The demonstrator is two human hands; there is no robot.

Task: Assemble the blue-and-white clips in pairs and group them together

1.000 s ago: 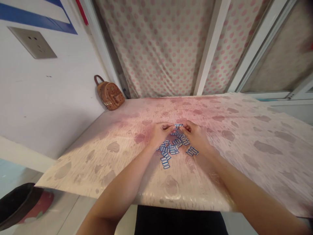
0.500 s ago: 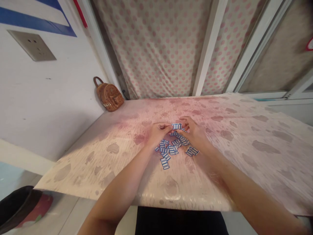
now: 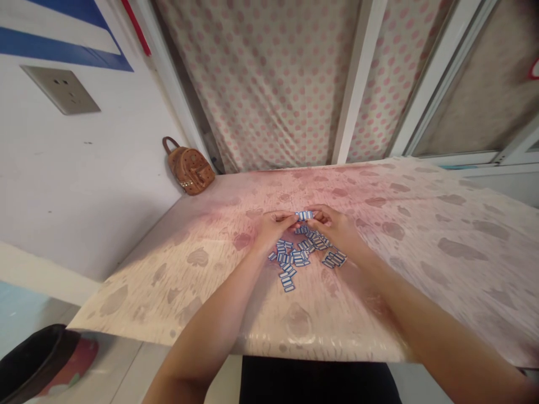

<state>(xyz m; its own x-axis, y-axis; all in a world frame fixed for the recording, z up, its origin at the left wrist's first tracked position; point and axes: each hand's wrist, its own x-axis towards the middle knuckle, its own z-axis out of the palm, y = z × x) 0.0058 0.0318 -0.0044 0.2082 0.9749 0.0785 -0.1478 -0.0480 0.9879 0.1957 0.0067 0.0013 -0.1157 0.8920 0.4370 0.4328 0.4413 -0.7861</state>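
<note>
Between my two hands is a small white card with blue-outlined bars [image 3: 304,215], raised just above the table. My left hand [image 3: 275,227] pinches its left end between thumb and fingers. At the right end, the thumb and fingers of my right hand [image 3: 332,224] are closed on it too. Below and in front of the hands lies a loose pile of similar blue-and-white pieces [image 3: 300,257], many overlapping. A few of them sit apart to the right [image 3: 334,258], under my right wrist. Whatever is printed on the pieces is too small to read.
A patterned cloth [image 3: 202,303] covers the table. At its far left corner a small brown backpack-shaped bag [image 3: 191,169] leans by the wall. Dotted curtains [image 3: 269,84] hang behind the far edge. A dark-rimmed bin [image 3: 46,359] stands on the floor at left.
My right hand's fingers have come in and closed on the right end of the held card. My left hand keeps its pinch. The view has shifted slightly.
</note>
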